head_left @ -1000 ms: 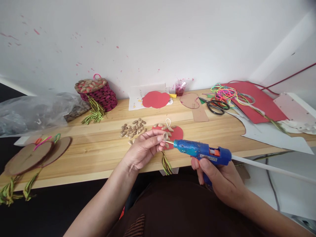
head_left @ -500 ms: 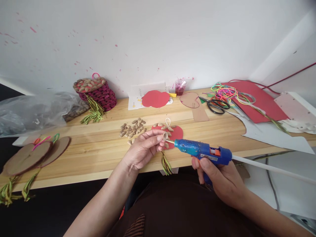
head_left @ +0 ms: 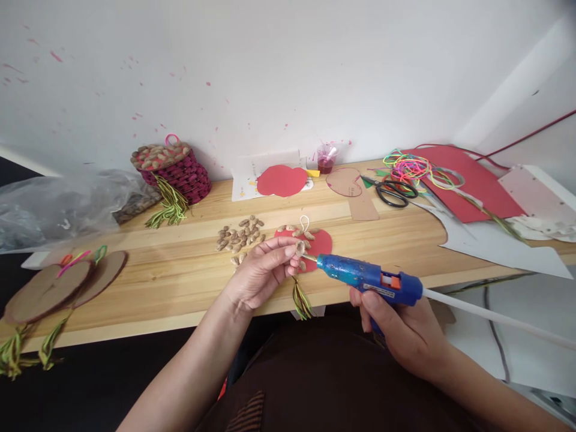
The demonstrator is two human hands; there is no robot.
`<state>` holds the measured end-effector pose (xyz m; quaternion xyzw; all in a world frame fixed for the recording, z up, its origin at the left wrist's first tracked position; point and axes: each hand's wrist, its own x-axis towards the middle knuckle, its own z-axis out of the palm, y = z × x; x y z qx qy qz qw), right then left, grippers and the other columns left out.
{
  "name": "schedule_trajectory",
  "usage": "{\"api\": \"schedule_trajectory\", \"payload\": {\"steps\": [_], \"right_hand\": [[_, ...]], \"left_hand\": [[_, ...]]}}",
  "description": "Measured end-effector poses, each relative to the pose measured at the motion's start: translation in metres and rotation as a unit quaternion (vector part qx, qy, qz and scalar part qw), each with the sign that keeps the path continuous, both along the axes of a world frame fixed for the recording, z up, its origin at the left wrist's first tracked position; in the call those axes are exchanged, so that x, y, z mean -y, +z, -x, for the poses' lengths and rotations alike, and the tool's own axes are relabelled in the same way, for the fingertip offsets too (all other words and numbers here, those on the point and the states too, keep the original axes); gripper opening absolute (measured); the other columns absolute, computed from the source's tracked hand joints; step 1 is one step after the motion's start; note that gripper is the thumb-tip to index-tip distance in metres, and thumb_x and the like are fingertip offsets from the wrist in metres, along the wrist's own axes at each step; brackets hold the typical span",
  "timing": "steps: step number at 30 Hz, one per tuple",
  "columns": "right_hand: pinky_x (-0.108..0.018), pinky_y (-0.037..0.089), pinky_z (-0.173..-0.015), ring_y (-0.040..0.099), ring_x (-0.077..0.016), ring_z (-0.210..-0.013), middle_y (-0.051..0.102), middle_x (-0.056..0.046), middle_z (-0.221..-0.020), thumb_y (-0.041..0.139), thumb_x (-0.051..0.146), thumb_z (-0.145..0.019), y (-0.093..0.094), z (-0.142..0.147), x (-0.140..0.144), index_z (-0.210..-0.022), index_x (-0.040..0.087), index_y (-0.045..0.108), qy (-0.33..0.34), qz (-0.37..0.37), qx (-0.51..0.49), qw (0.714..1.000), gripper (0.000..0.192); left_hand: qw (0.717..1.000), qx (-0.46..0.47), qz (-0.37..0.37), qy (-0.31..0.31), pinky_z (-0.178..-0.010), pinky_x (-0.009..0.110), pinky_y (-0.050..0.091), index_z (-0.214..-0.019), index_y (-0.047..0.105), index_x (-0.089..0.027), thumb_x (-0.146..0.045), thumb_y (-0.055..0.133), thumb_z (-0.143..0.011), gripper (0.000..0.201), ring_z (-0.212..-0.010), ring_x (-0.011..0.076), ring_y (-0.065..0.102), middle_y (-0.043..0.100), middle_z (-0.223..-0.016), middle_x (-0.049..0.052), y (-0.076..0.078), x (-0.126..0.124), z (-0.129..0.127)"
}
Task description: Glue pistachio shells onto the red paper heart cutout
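While the left hand pinches a peanut shell, the glue gun gripped by the right hand touches it. Just past the fingertips, the red apple has maybe one row stuck on; most is bare.

The glue gun has its handle buried in the right hand, so the trigger cannot be seen. Its white cord runs off the right edge. The shell pinched by the left hand is too small to identify (possibly a peanut). The clear bag is cut off at the left.
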<state>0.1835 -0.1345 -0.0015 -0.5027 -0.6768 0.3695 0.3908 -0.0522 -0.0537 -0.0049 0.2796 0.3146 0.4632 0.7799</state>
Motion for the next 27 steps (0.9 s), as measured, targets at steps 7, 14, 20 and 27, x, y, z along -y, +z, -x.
{"api": "schedule_trajectory", "payload": {"steps": [7, 14, 20, 27], "right_hand": [[-0.032, 0.044, -0.057, 0.056, -0.0174, -0.058, 0.059, 0.0, -0.065, 0.055, 0.03, -0.096, 0.01, 0.0, -0.002, -0.076, 0.025, 0.056, 0.002, -0.106, 0.094, 0.99, 0.02], [-0.032, 0.047, -0.057, 0.059, -0.0178, -0.059, 0.062, -0.002, -0.067, 0.056, 0.04, -0.096, 0.004, -0.002, -0.005, -0.076, 0.023, 0.06, -0.028, -0.044, 0.038, 0.998, 0.026], [-0.023, 0.043, -0.041, 0.058, -0.0119, -0.049, 0.065, -0.001, -0.077, 0.053, 0.063, -0.093, -0.006, -0.001, -0.022, -0.091, 0.021, 0.064, -0.108, 0.177, -0.282, 0.937, 0.043], [-0.024, 0.055, -0.053, 0.077, -0.0213, -0.074, 0.068, -0.001, -0.071, 0.042, 0.069, -0.095, -0.007, -0.007, -0.046, -0.095, 0.024, 0.058, -0.168, 0.321, -0.468, 0.806, 0.048]], "left_hand": [[1.0, -0.004, -0.005, -0.005, -0.056, 0.016, 0.05, -0.087, 0.077, -0.01, -0.023, 0.09, -0.068, 0.027, -0.063, 0.009, 0.061, 0.067, -0.07, 0.004, -0.001, 0.0, -0.002], [1.0, -0.021, -0.02, -0.004, -0.054, 0.017, 0.05, -0.087, 0.077, -0.01, -0.024, 0.09, -0.069, 0.026, -0.061, 0.0087, 0.06, 0.067, -0.071, 0.004, 0.004, -0.004, -0.001], [0.978, -0.165, -0.13, -0.013, -0.059, 0.018, 0.053, -0.088, 0.079, -0.014, -0.027, 0.089, -0.072, 0.023, -0.061, 0.0085, 0.063, 0.072, -0.074, 0.004, 0.02, -0.022, 0.004], [0.864, -0.394, -0.308, -0.061, -0.061, 0.024, 0.052, -0.084, 0.078, -0.017, -0.024, 0.086, -0.071, 0.017, -0.067, 0.0153, 0.065, 0.071, -0.081, 0.007, 0.03, -0.052, -0.018]]}}
